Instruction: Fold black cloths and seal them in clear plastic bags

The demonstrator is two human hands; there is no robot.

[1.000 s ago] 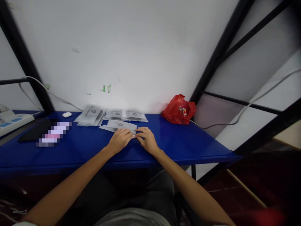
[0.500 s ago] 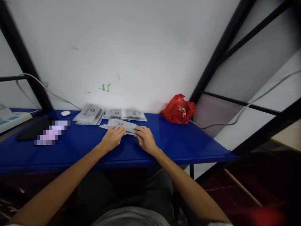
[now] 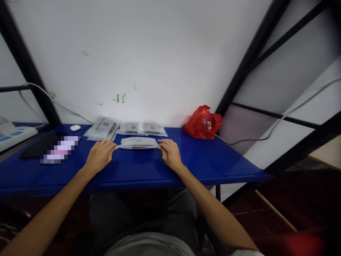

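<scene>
A: Both hands are on the blue table [image 3: 202, 163] right now. The left hand [image 3: 99, 156] has its fingertips at the left end of a grey-white printed packet [image 3: 137, 142], the right hand [image 3: 169, 154] at the right end.

B: Pinching it?

A: Looks that way: fingers of each hand curled and closed on an end, and the packet stretched flat between them, edge-on to the camera. Whether it is lifted clear of the table or just resting there, I cannot tell.

B: Where does that sit on the table?

A: Around the middle, a little toward the wall. Just behind it lie two similar packets [image 3: 142, 128] side by side, flat against the foot of the white wall [image 3: 149, 53]. To their left, a small stack of packets [image 3: 102, 128], fanned a bit.

B: Anything else around?

A: A red plastic bag [image 3: 203, 122], crumpled, well off to the right near the black frame [image 3: 247, 60]. Far left, a small white oval case [image 3: 75, 127], a dark flat device [image 3: 36, 147] with a blurred patch over part of it, and a white power strip [image 3: 14, 133] at the edge. A white cable [image 3: 64, 108] runs along the wall toward the stack.
</scene>
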